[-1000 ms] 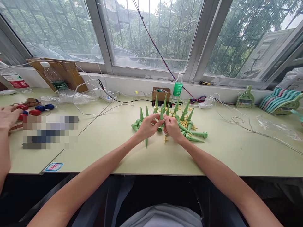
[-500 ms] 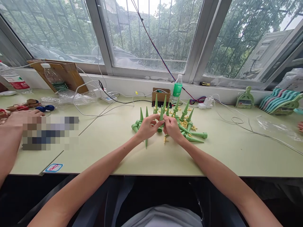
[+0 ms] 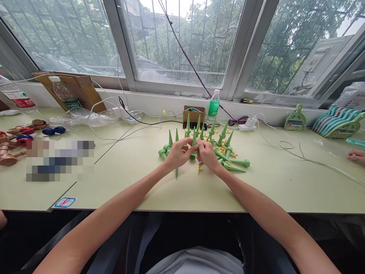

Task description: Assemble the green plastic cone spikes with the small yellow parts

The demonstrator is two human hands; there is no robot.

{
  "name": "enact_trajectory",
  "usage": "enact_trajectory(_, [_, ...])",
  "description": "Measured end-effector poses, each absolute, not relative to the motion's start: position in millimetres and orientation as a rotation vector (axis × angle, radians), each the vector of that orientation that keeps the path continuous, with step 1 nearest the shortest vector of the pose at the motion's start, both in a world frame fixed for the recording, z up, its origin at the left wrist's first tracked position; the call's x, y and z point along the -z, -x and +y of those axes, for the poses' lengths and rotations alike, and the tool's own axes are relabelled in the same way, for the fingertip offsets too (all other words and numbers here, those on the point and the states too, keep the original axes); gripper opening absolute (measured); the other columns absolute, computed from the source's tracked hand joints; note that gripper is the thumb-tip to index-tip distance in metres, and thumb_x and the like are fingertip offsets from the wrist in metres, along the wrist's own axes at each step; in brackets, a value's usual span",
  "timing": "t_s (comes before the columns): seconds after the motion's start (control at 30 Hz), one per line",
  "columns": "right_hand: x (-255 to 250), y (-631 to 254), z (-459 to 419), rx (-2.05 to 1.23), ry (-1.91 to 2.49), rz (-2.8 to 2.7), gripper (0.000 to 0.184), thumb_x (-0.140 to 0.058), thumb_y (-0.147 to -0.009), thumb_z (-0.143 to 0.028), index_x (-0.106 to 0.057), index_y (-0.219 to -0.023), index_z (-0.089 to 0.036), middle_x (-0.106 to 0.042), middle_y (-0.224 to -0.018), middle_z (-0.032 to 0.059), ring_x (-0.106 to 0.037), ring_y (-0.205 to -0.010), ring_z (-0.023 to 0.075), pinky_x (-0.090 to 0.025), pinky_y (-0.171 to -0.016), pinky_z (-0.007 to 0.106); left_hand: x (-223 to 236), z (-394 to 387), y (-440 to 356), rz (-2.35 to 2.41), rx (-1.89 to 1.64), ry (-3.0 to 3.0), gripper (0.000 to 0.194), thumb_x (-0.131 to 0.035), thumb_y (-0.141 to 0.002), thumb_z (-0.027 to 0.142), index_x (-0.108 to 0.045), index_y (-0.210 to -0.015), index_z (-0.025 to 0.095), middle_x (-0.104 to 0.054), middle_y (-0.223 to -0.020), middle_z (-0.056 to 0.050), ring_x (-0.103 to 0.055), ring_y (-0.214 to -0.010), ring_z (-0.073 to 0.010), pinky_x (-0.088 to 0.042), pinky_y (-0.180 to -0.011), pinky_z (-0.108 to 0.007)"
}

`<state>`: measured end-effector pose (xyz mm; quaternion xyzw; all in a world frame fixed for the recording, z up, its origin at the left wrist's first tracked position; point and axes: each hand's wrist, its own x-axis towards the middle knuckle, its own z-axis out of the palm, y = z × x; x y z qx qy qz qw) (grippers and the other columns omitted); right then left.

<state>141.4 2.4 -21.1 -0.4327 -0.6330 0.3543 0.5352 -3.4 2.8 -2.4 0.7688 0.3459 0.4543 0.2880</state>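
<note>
Over the middle of the table, my left hand (image 3: 179,153) is closed round a green plant watering spike (image 3: 194,137), its tip pointing up. My right hand (image 3: 206,153) meets it from the other side, its thumb and fingers pinched against the spike. Whatever small part lies between the right fingertips is hidden. Around both hands stand and lie several more green spikes (image 3: 222,137), with ribbed caps at their wide ends. Small yellow valve pieces (image 3: 224,150) are heaped among them, and one yellow valve (image 3: 199,168) lies nearer to me.
Behind the spikes stand a small cardboard box (image 3: 194,112) and a green-labelled bottle (image 3: 213,104). White cables (image 3: 282,144) cross the right side, near dustpan sets (image 3: 336,123). Wooden toys (image 3: 11,152) lie at left. Another person's hand (image 3: 356,156) rests at the right edge.
My hands and the spike have barely moved. The other person's arm at left has withdrawn from the wooden toys, and a hand at the right edge has come further into view.
</note>
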Motion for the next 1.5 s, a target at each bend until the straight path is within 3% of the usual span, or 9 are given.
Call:
enact_trajectory(0.63, [19.5,-141.5,0.0,-0.836,1.04,-1.525,0.049,-0.037,-0.094,-0.056,-0.04,-0.059,-0.023,-0.038,-0.033,-0.0058,-0.038,-0.031,0.0117,-0.031,-0.04,0.026,-0.7,2.1,2.7,0.93,-1.207,-2.058,0.03,-0.059,-0.084,0.046,-0.06,-0.085,0.016,-0.057,-0.075,-0.001,-0.05,-0.054,-0.0073,-0.046,-0.048,-0.02])
enact_trajectory(0.83, [20.4,-141.5,0.5,-0.851,1.048,-1.52,0.048,-0.037,-0.094,-0.055,-0.04,-0.06,-0.023,-0.038,-0.033,-0.006,-0.038,-0.03,0.012,-0.031,-0.039,0.027,-2.2,1.2,3.1,0.947,-1.195,-2.055,0.029,-0.06,-0.083,0.046,-0.055,-0.079,0.017,-0.051,-0.064,0.002,-0.05,-0.052,-0.0079,-0.046,-0.049,-0.02])
enact_trajectory(1.5, [19.9,-141.9,-0.4,-0.864,1.044,-1.513,0.047,-0.037,-0.094,-0.055,-0.042,-0.059,-0.022,-0.039,-0.033,-0.0054,-0.037,-0.032,0.0113,-0.032,-0.041,0.026,-4.3,-0.1,3.2,0.929,-1.174,-2.044,0.031,-0.059,-0.084,0.047,-0.053,-0.078,0.018,-0.046,-0.057,0.004,-0.047,-0.047,-0.0071,-0.042,-0.044,-0.019])
